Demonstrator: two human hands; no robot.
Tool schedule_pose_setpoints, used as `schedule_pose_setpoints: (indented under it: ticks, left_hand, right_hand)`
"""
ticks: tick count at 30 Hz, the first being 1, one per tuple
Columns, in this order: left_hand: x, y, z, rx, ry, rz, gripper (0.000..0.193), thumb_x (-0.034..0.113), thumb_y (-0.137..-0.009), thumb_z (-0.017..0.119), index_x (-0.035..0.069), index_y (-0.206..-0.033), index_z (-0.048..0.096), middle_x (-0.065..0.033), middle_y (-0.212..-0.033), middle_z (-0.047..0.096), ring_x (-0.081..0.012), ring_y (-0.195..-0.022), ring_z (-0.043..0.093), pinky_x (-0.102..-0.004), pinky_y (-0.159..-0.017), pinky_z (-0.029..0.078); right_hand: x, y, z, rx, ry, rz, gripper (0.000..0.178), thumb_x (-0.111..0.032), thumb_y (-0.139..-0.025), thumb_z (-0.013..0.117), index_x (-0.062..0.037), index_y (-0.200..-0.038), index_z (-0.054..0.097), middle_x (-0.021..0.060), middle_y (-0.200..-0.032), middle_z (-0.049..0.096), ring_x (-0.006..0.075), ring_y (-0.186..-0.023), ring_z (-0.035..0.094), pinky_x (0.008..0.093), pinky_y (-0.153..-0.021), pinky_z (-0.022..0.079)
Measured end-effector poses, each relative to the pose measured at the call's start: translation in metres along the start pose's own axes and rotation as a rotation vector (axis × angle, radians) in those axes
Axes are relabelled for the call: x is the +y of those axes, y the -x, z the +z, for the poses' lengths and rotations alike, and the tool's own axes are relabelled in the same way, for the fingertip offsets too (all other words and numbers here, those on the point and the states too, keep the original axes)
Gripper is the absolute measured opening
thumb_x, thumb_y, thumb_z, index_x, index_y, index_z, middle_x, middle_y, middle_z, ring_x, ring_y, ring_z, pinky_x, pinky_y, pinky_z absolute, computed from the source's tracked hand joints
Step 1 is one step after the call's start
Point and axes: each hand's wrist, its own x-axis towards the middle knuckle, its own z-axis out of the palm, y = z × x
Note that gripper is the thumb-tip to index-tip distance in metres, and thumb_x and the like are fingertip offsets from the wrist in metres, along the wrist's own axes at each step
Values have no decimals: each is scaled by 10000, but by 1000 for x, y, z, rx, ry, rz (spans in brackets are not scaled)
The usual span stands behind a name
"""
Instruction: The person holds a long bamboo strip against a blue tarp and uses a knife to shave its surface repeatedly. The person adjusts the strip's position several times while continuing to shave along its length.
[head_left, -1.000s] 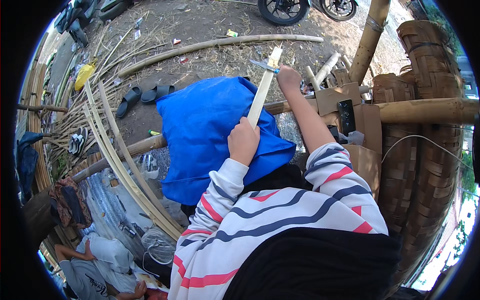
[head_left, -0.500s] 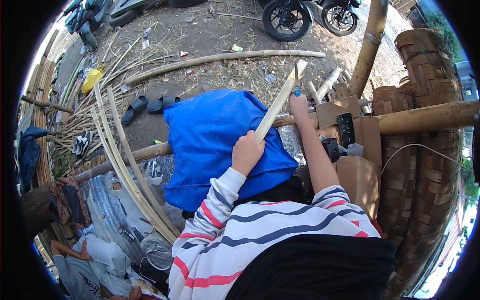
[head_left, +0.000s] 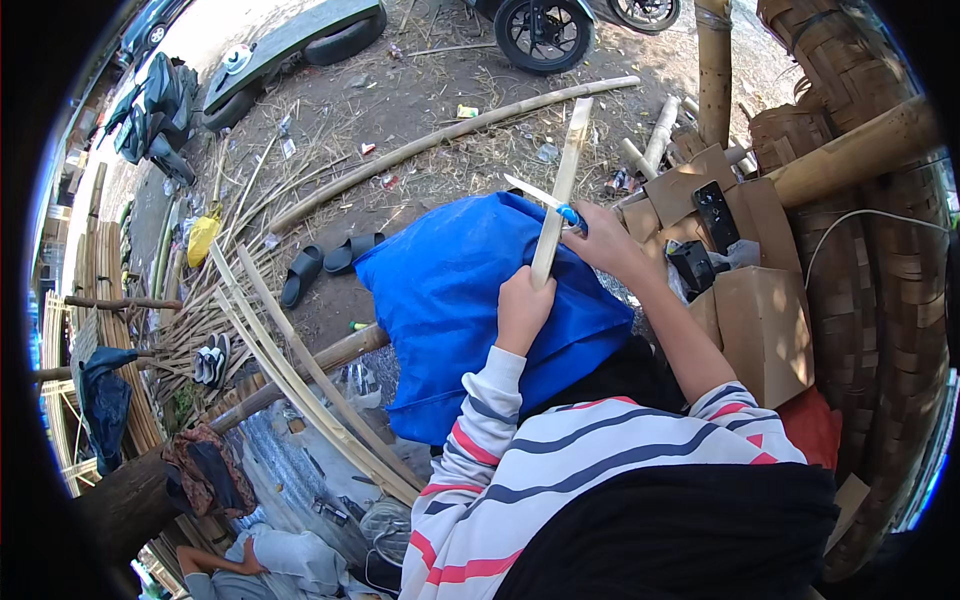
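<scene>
My left hand (head_left: 525,308) is closed around the near end of a pale split bamboo strip (head_left: 572,150), which points up and away from me. In my right hand (head_left: 606,242) is a knife (head_left: 532,190) with a blue handle part showing. Its blade points to the upper left and crosses the strip a little beyond my left hand. Whether the edge bites into the bamboo cannot be made out. Beneath both hands a blue cloth (head_left: 440,290) is spread over my lap.
Several long bamboo strips (head_left: 300,375) lean at my left, near a horizontal bamboo pole (head_left: 345,347). Cardboard boxes (head_left: 765,330) and a phone (head_left: 714,212) stand close on the right. Black sandals (head_left: 303,275) lie on the ground. Another person (head_left: 290,560) is at lower left.
My right hand has come closer to my left hand, bringing the knife down from the strip's far end. The blade now lies across the strip. The strip stands more upright, and the view has shifted.
</scene>
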Motion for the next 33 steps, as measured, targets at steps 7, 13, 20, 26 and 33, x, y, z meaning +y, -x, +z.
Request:
schedule_pose_setpoints:
  ticks: [7, 13, 20, 26, 33]
  left_hand:
    - [-6, 0, 4, -16, 49, 11, 294, 237, -772, 659, -43, -753, 574, -242, -714, 591, -410, -684, 593, -438, -618, 457]
    - [1, -2, 3, -33, 32, -38, 265, 224, -783, 648, -32, -755, 585, -257, -757, 608, -438, -730, 595, -468, -625, 473]
    - [-3, -2, 8, -14, -11, -17, 261, 221, -790, 645, -32, -764, 586, -253, -745, 608, -429, -724, 599, -462, -623, 475]
    - [5, -2, 6, -32, -51, -63, 253, 218, -789, 642, -26, -762, 584, -263, -754, 609, -439, -742, 602, -468, -631, 486]
    - [6, -3, 6, -33, -55, -56, 252, 214, -789, 641, -27, -747, 579, -258, -741, 604, -437, -723, 597, -461, -609, 477]
  right_hand:
    - [4, 3, -19, -201, 348, -366, 292, -300, -925, 521, -14, -973, 484, 178, -857, 546, 386, -794, 570, 453, -704, 467]
    - [58, -36, -43, 135, 568, -295, 269, -313, -929, 513, -52, -891, 462, 134, -705, 556, 358, -598, 593, 446, -530, 477]
    - [84, -70, -67, 72, 563, -54, 316, -354, -948, 470, -46, -881, 446, 167, -687, 592, 388, -624, 600, 483, -542, 471]
    - [85, -69, -77, 77, 617, -203, 371, -427, -943, 455, -73, -832, 467, 139, -635, 590, 360, -585, 605, 463, -511, 464]
    - [94, -62, -54, 213, 598, -172, 338, -400, -944, 466, -81, -837, 488, 119, -595, 565, 324, -525, 593, 430, -453, 450]
